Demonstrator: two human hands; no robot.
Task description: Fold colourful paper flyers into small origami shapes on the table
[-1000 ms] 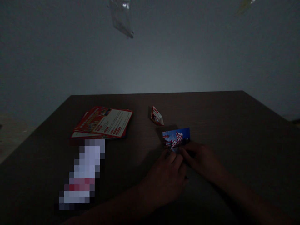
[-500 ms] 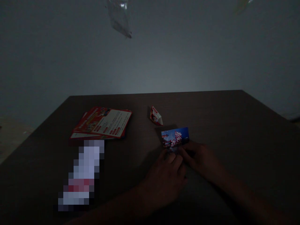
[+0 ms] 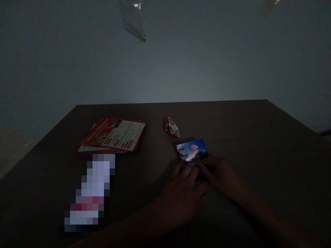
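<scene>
A small glossy leaflet (image 3: 190, 151), printed with blue sky and pink-and-white lettering, is between my hands on the dark wooden table (image 3: 232, 120). My left hand (image 3: 182, 193) has its fingers curled over the leaflet's near edge. At the lower right corner, my right hand (image 3: 222, 174) pinches it between thumb and fingers. The near edge is partly hidden behind my fingers. Just beyond the leaflet stands a small folded red-and-white card (image 3: 172, 128), propped on its edges like a tent.
Left on the table lies a fanned stack of red-and-white printed sheets (image 3: 113, 134). Nearer me is a long pale pixelated item (image 3: 93, 189). A pale wall (image 3: 193, 62) rises behind the table, with a clear plastic bag (image 3: 133, 20) against it.
The leaflet has shifted slightly left and tilts differently, with glare now on its face. My left fingers have moved a little along its near edge. The folded card and stack are unmoved.
</scene>
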